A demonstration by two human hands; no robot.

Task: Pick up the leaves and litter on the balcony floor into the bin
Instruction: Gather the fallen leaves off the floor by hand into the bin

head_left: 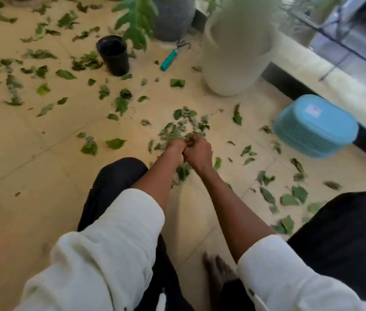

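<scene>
On the floor point(43, 176), left hand point(176, 146) and right hand point(197, 151) meet, fingers curled around leaves point(177, 131), near a blue bin point(315, 125).

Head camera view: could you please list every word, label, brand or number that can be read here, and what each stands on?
No text can be read in this view.
Blue plastic basket: a pale sticker sits on its upturned base, too blurred to read.
Teal-handled garden tool, black pot, white planter: no lettering visible.
</scene>
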